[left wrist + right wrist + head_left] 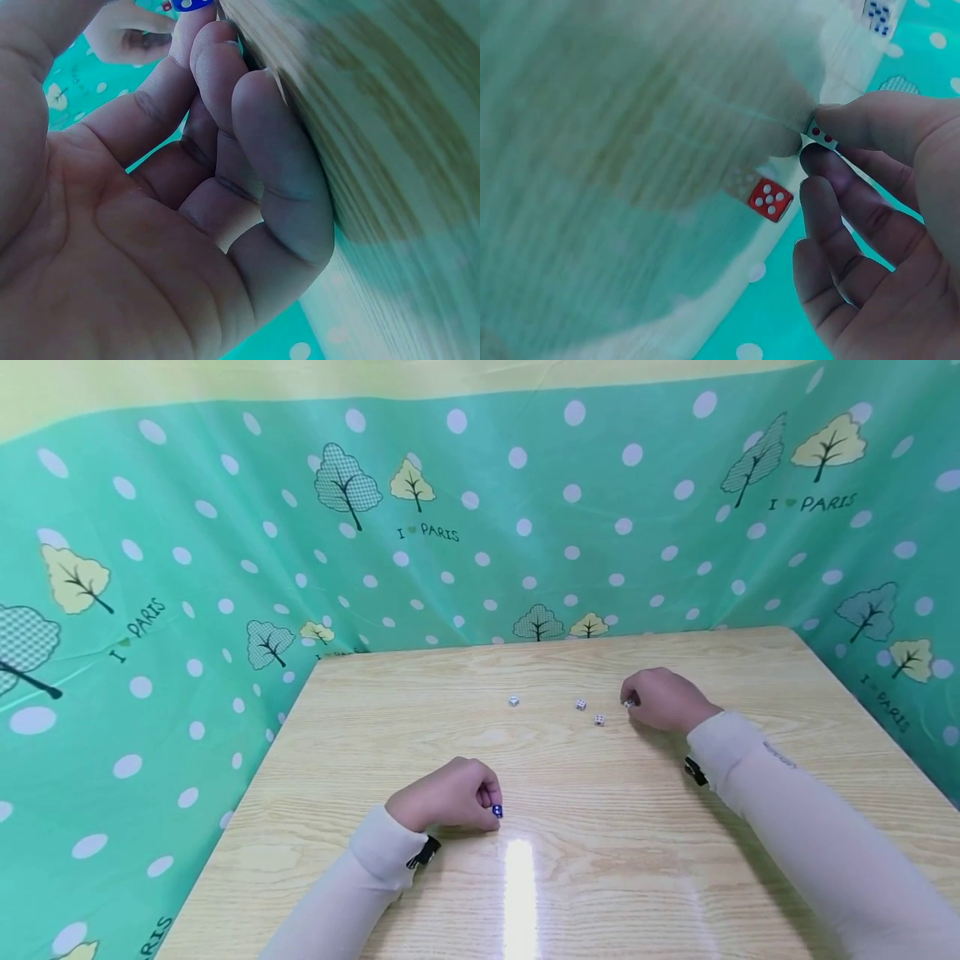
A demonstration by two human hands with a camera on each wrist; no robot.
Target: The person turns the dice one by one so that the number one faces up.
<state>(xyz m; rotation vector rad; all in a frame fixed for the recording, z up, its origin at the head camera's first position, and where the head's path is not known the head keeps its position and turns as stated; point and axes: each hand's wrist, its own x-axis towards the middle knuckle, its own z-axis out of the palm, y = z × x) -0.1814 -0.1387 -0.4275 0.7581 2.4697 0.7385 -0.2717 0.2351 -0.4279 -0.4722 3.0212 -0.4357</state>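
At the near middle of the table, my left hand (450,795) pinches a blue die (497,811) with white pips between thumb and forefinger. Only the lower part of this blue die (192,3) shows at the top of the left wrist view. Farther off on the right, my right hand (663,700) holds a small white die (823,133) with red pips by the thumb and forefinger tips, low over the tabletop. Its other fingers curve loosely below. Left of that hand lie two dice, one nearer (599,720) and one farther (581,704); another die (513,701) sits more to the left.
A pale wood-grain table (360,710) carries everything, with a bright light reflection near its front. Green dotted curtain cloth (480,527) surrounds its back and sides. In the right wrist view, a red-faced die (771,199) and a blue-pipped white die (877,16) lie on either side of the pinched die.
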